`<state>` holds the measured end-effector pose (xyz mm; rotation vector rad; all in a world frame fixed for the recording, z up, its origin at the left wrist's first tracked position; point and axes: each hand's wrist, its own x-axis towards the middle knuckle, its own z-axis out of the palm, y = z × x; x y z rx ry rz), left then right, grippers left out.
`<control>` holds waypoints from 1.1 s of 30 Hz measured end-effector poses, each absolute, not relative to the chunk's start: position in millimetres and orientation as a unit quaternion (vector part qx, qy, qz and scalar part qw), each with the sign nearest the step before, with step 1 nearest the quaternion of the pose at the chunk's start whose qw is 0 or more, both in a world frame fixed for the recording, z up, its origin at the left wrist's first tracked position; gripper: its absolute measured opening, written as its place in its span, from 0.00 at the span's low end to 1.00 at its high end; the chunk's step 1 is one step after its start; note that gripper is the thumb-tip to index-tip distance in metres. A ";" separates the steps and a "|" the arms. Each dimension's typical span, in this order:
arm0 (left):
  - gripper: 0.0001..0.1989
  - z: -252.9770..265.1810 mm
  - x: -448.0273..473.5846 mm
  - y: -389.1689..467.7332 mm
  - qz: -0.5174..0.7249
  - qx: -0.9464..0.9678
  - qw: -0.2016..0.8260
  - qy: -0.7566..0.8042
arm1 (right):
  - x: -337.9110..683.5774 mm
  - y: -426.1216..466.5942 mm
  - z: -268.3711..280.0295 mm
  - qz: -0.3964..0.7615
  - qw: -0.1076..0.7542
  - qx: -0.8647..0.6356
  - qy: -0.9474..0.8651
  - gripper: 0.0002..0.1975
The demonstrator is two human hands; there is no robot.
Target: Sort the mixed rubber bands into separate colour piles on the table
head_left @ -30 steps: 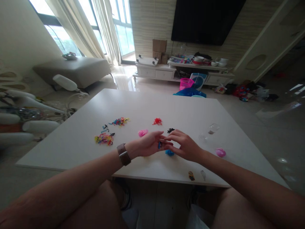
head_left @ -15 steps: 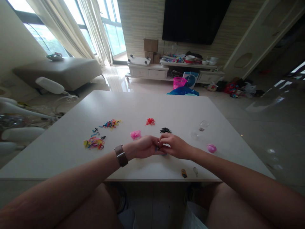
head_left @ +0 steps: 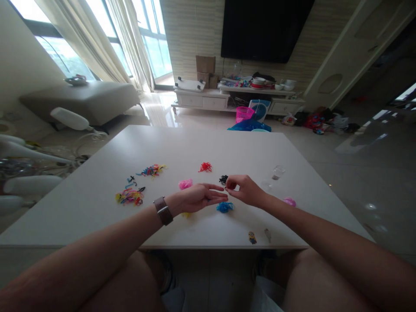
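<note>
My left hand (head_left: 201, 196) is held palm up over the table, its fingers stretched out towards the right. A speck of blue shows by its palm, too small to name. The thumb and fingers of my right hand (head_left: 242, 189) are pinched at the left hand's fingertips; what they hold is too small to make out. Just beyond the right hand is a pile of black bands (head_left: 222, 179), partly covered by it. Blue bands (head_left: 225, 207) lie below the fingers, pink bands (head_left: 185, 184) beyond the left hand, and yellow bands (head_left: 186, 214) are mostly hidden under it.
Red bands (head_left: 205, 167) lie farther back on the white table (head_left: 182, 145). Mixed coloured bands (head_left: 130, 196) spread at the left. On the right are a clear plastic container (head_left: 278, 172) and a pink round object (head_left: 290, 202). A minion figure (head_left: 252, 237) lies near the front edge.
My left fingers have straightened out from a curled pose. My right hand has drawn slightly up and back to the fingertips, and the blue pile now shows.
</note>
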<state>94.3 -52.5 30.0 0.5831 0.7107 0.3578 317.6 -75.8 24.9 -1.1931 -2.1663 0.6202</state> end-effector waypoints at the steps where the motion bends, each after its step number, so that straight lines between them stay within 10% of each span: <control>1: 0.21 30.3 93.7 -52.4 0.176 0.276 0.879 0.346 | 320.9 -72.0 22.0 0.233 0.302 -0.477 -0.792 0.04; 13: 0.18 28.6 96.6 -45.0 0.221 0.226 0.865 0.389 | 337.5 -35.7 -11.2 0.182 0.309 -0.599 -0.716 0.04; 33: 0.17 28.8 103.3 -53.9 0.190 0.272 0.902 0.275 | 270.4 -89.4 18.8 0.084 0.271 -0.286 -0.915 0.05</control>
